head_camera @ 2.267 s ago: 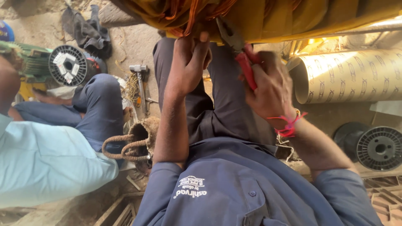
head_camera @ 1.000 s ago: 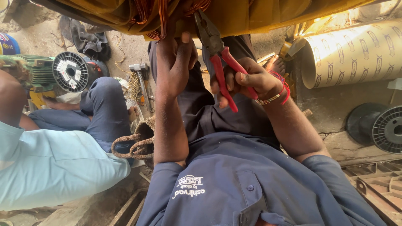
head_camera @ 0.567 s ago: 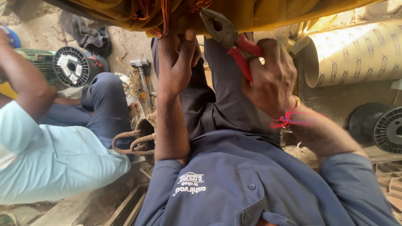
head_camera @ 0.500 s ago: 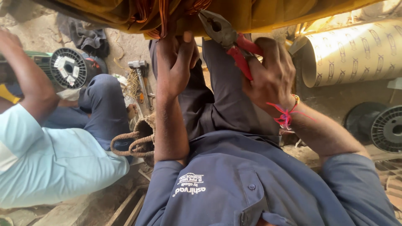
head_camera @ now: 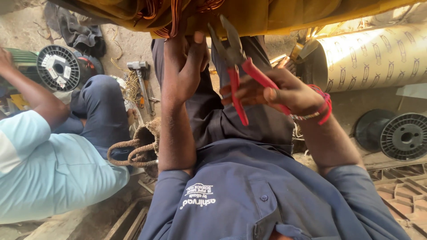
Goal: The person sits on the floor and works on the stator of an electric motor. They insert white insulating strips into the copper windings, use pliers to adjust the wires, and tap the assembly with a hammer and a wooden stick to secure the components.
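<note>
Pliers with red handles sit at upper centre of the head view, long axis near upright, nose pointing up toward the copper wire coils under the yellow sheet; their tips stand parted. The right hand has its grip closed round the handles, wrist bent inward. The left hand reaches straight up, fingers seemingly pinching the coils, though the contact is partly hidden. At lower left, a woven basket sits on the floor, contents unclear.
</note>
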